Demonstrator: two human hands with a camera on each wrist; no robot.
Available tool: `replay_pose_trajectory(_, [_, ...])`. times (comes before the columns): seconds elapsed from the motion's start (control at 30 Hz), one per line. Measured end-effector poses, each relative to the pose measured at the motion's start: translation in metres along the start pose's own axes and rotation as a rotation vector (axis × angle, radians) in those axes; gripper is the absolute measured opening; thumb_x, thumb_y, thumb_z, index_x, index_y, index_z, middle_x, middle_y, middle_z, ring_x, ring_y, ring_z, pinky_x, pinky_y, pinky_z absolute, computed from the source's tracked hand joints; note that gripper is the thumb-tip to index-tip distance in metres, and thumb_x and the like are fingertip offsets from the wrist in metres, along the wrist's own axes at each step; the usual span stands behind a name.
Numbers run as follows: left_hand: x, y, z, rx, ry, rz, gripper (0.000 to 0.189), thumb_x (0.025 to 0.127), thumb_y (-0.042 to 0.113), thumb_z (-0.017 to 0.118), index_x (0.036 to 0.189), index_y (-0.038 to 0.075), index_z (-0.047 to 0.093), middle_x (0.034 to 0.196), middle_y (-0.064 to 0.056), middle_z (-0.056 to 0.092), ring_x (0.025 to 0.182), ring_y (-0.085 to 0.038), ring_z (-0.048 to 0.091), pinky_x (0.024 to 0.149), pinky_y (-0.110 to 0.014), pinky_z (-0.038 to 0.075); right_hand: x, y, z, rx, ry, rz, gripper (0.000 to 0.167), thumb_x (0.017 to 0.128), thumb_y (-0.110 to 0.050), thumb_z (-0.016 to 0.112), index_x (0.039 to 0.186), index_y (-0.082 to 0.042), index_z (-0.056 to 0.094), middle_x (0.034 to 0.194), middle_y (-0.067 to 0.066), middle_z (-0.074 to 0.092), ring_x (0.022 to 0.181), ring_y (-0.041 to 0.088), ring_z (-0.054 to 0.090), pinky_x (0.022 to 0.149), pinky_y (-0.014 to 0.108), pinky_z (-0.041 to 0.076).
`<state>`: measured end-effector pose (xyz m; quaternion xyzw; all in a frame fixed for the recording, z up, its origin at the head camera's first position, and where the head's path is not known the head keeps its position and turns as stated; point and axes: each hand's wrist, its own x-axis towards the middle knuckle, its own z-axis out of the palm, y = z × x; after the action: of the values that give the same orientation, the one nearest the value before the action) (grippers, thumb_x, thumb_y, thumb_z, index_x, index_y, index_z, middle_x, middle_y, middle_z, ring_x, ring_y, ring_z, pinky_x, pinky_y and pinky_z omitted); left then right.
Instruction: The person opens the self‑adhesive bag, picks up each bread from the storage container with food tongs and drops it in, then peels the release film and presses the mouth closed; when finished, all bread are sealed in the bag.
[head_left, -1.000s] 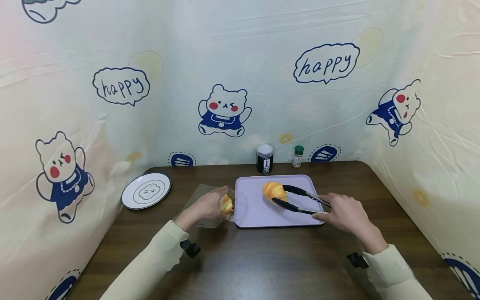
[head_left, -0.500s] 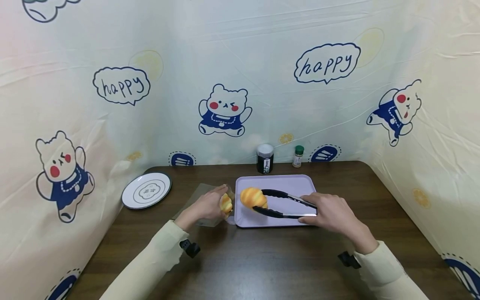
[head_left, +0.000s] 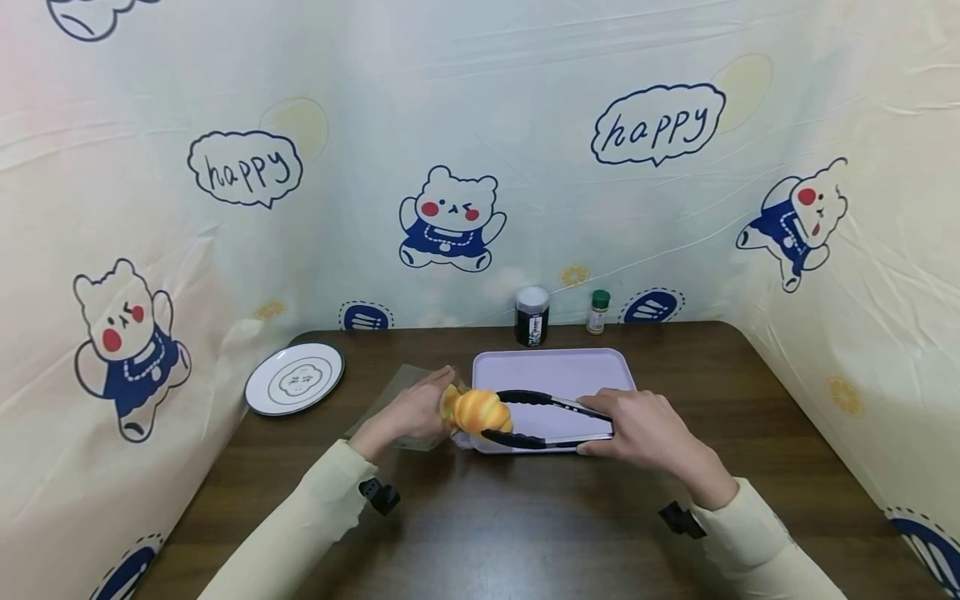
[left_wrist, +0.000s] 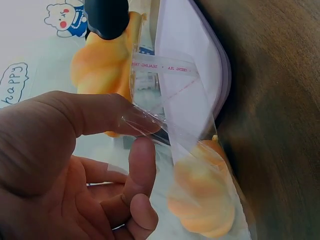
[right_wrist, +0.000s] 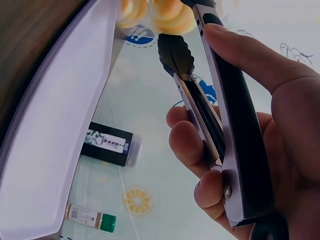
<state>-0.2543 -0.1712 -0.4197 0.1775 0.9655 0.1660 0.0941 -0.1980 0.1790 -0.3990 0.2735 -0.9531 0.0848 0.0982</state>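
Note:
In the left wrist view my left hand pinches the edge of a clear plastic bag between thumb and finger. A golden croissant-shaped bread lies inside the bag. In the head view my right hand grips black-tipped metal tongs. Between the tongs' tips is a second bread, held beside my left hand at the bag's mouth. From the head view it overlaps the bagged bread, and I cannot tell whether it has passed the bag's edge.
A lilac tray lies beneath the tongs. Behind it stand a dark jar with a pale lid and a small green-capped bottle. To the left is a white plate on the brown table. A printed curtain surrounds the table.
My right hand has moved left with the tongs, carrying the bread from over the tray to the bag. My left hand has stayed almost still, holding the bag.

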Motion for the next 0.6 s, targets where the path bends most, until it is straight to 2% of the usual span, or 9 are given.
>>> replay_pose_trajectory(0.37, [-0.001, 0.002, -0.001, -0.015, -0.025, -0.026, 0.095, 0.076, 0.013, 0.081, 0.156, 0.001, 0.03, 0.166, -0.013, 0.023, 0.148, -0.038, 0.034, 0.112, -0.056, 0.04, 0.005, -0.007, 0.006, -0.044, -0.006, -0.01, 0.062, 0.071, -0.056, 0.083, 0.12, -0.019, 0.073, 0.104, -0.002, 0.074, 0.081, 0.015, 0.069, 0.056, 0.028, 0.05])
replay_pose_trajectory(0.6, [-0.001, 0.003, 0.001, -0.014, -0.034, -0.017, 0.098, 0.077, 0.013, 0.08, 0.158, 0.004, 0.026, 0.168, -0.01, 0.019, 0.148, -0.035, 0.034, 0.11, -0.052, 0.043, 0.015, -0.018, 0.015, -0.087, 0.0, -0.014, 0.062, 0.071, -0.057, 0.082, 0.119, -0.018, 0.073, 0.1, -0.002, 0.073, 0.068, 0.013, 0.063, 0.055, 0.029, 0.049])
